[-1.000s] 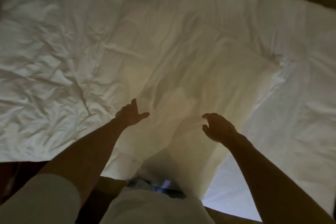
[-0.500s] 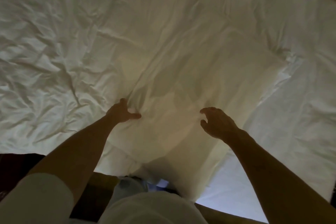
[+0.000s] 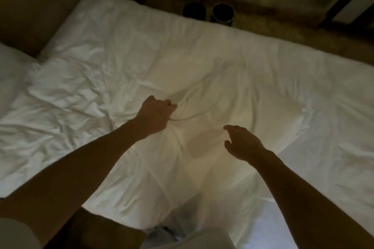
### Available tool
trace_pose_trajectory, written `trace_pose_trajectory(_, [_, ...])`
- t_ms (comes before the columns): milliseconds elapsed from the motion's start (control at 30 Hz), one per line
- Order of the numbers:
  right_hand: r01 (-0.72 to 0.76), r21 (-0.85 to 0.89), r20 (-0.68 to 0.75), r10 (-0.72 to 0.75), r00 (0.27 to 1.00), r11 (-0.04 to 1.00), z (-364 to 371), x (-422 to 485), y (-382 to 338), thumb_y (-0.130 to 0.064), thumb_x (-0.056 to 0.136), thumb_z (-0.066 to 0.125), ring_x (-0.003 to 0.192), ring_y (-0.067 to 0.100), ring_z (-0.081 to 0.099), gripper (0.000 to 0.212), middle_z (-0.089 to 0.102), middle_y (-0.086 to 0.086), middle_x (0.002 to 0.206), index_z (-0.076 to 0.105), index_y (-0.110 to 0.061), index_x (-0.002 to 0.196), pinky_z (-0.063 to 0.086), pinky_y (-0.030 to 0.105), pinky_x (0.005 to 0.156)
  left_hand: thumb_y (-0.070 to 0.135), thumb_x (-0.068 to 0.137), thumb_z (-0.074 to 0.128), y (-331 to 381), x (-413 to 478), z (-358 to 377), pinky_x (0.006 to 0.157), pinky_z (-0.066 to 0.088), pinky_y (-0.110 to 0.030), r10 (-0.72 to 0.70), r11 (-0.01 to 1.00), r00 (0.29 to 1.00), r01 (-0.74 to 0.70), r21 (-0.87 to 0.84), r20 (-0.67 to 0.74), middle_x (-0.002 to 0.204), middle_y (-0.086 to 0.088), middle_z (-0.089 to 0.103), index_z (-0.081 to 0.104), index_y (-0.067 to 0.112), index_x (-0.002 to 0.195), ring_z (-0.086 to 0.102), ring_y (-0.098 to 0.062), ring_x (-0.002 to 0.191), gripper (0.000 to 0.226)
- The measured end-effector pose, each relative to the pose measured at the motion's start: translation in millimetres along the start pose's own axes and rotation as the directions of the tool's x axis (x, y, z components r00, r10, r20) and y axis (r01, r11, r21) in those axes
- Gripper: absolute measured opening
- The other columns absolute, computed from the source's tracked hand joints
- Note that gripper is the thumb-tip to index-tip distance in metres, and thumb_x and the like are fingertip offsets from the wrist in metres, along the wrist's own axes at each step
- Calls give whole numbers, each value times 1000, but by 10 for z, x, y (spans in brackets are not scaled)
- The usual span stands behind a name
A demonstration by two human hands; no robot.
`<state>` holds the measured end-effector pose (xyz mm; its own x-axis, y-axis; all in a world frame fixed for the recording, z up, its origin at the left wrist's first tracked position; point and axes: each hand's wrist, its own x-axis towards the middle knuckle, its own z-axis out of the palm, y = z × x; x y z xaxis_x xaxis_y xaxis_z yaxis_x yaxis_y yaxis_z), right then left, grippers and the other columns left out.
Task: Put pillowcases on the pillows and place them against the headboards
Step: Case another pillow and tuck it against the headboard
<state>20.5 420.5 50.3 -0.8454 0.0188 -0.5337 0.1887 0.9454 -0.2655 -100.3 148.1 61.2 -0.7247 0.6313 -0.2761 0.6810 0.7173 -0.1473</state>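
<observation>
Pillow (image 3: 263, 119) in a white case lies on the rumpled bed (image 3: 97, 62) by its near edge, the left hand (image 3: 154, 116) clenched on a bunch of its fabric, the right hand (image 3: 242, 143) hovering above it, fingers loosely apart.

I read the bed cover (image 3: 81, 79) as matt white cloth, heavily creased, pillowcase (image 3: 263, 107) as smoother matt cloth, headboard (image 3: 30, 6) as smooth padded upholstery, bin (image 3: 222, 18) as glossy, metallic-looking.
</observation>
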Motion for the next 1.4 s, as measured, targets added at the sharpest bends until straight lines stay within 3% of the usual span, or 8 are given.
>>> trace_pose_trajectory(167, [107,-33,-305,-112,946,994,-458,-181,-324,-18,89,60,130,28,46,72,45,8,146,22,-15,151,51,41,94,9,72,68,-82,-318,-817,78,44,-38,162,967,974,-125,220,-160,95,-1,64,61,18,118,64,-24,73,48])
trace_pose_trajectory(367, [276,-231,-525,-358,772,933,-870,-429,-772,-33,85,68,148,27,22,91,24,10,160,11,-19,155,29,44,118,-1,75,48,-203,-1122,-1275,80,49,-42,348,905,849,-195,377,-398,91,-7,62,62,14,108,61,-27,67,39])
trace_pose_trajectory(500, [347,-395,-407,-501,764,851,-795,-536,-1037,-36,85,67,149,27,17,92,21,8,161,11,-21,156,19,48,121,-1,81,34,-347,-1688,-1149,78,50,-42,287,910,862,-110,399,-417,93,-7,61,62,16,112,60,-27,69,45])
trace_pose_trajectory(733, [286,-466,-304,-454,837,838,-413,-746,-1235,-30,87,61,128,27,48,82,47,9,143,16,-21,154,28,45,116,-8,58,71,-459,-2251,-435,66,46,-38,48,959,960,33,282,-276,83,-4,58,60,18,108,57,-26,64,58])
trace_pose_trajectory(933, [201,-478,-311,-379,872,855,-402,-784,-1312,-31,89,62,144,29,26,80,26,11,157,16,-19,154,24,44,118,-3,59,68,-456,-2183,-415,74,42,-43,40,963,944,51,263,-327,84,-6,56,64,20,109,56,-28,73,54])
trace_pose_trajectory(1133, [326,-499,-206,-475,856,803,-579,-620,-1789,-34,90,63,151,25,8,91,9,6,164,2,-22,156,11,47,122,-4,69,58,-482,-2251,-296,75,43,-42,164,951,922,-53,303,-351,86,-6,55,59,19,106,54,-27,73,43])
trace_pose_trajectory(1300, [391,-517,-20,-468,884,761,-550,-487,-2051,-33,87,62,130,24,47,65,54,4,135,33,-23,145,18,48,119,-5,73,52,-448,-2381,-240,74,45,-40,177,946,910,-51,321,-376,86,-6,53,56,18,106,52,-26,70,41])
trace_pose_trajectory(1400, [375,-583,-34,-482,875,721,-507,-458,-2104,-35,88,59,109,23,60,38,62,2,116,51,-21,123,37,39,100,1,69,66,-434,-2448,-237,73,47,-41,71,964,932,27,263,-355,85,-7,54,57,16,106,54,-27,70,41])
